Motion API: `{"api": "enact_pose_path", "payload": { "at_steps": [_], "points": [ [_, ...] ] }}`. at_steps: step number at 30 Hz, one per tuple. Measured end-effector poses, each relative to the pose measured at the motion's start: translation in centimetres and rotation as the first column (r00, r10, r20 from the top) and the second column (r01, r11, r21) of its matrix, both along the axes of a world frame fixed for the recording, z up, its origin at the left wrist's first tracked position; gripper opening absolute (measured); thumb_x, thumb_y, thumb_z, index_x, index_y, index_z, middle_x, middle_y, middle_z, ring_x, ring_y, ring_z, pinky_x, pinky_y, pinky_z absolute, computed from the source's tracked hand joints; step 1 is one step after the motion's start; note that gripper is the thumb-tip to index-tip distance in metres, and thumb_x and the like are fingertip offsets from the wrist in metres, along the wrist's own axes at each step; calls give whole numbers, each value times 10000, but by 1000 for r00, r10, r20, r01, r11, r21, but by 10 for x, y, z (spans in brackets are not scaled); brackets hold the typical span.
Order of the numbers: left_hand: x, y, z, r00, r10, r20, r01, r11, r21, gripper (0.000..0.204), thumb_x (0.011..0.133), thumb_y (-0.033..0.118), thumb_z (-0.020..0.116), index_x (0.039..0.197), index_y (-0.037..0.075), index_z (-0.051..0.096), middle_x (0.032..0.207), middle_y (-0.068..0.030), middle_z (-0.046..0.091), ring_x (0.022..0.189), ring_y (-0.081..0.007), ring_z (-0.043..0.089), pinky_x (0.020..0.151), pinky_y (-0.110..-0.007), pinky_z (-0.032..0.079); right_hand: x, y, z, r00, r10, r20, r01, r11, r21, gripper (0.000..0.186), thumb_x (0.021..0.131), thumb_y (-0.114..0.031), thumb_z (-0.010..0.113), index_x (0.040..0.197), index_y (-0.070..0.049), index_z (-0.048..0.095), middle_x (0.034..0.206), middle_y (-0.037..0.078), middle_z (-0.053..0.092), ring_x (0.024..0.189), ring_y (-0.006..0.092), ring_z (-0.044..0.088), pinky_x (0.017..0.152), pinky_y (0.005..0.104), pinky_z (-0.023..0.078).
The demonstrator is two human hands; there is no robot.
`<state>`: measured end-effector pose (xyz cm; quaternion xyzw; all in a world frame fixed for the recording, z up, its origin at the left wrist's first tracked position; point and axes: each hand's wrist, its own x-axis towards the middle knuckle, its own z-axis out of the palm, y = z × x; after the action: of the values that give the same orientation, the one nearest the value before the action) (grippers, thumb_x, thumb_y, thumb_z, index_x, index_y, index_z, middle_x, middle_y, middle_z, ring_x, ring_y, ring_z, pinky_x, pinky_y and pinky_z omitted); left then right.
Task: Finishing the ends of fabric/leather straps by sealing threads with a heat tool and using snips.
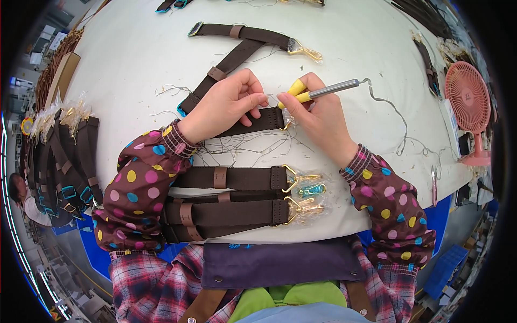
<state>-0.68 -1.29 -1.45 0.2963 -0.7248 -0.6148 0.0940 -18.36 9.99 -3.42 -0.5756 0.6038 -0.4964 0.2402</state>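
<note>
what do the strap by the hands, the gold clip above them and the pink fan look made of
Strap: perhaps fabric webbing, matte dark brown, with an even, dull surface; fibre unclear. Clip: probably gold-toned metal, shiny, with bright glints. Fan: likely moulded plastic, evenly pink, with slender grille ribs.

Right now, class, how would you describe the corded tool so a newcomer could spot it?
Over the big white table, find the person's right grip, near the middle. It holds a slim, pen-shaped tool slanting up to the right. Its grey-and-yellow body and trailing grey cord set it apart from the dark brown straps around it.
</note>
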Motion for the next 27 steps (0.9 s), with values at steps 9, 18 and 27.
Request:
{"api": "enact_pose_path", "payload": {
  "at_steps": [9, 18, 27],
  "points": [
    [3, 2, 15, 994, -7, 109, 41, 951, -307, 178, 935, 166, 625, 1004, 36, 525, 892, -39, 612, 711, -105, 584, 605, -255, 503, 0, -1, 0, 1000, -18, 19, 19, 1000, -21, 282, 889, -226, 712, 882, -20, 519, 651, 35, 571, 537, 76, 525, 486, 242, 418],
    [7, -1, 2, 983, -105, 148, 173, 791, -587, 192, 891, 186, 666, 900, 16, 576, 779, -114, 617, 718, -271, 611, 646, -356, 480, 5, -2, 1, 998, 32, 62, -33, 999, 16, 270, 895, -210, 702, 879, -22, 509, 653, 37, 583, 538, 68, 529, 485, 236, 416],
    [4, 1, -2, 997, -69, 36, 78, 902, -426, 179, 933, 155, 620, 922, -5, 542, 745, -102, 632, 643, -188, 593, 589, -305, 463, 4, -2, 0, 996, 34, 78, -37, 999, 33, 270, 899, -213, 695, 879, -24, 503, 666, 48, 605, 545, 82, 542, 494, 244, 427]
  ]
}}
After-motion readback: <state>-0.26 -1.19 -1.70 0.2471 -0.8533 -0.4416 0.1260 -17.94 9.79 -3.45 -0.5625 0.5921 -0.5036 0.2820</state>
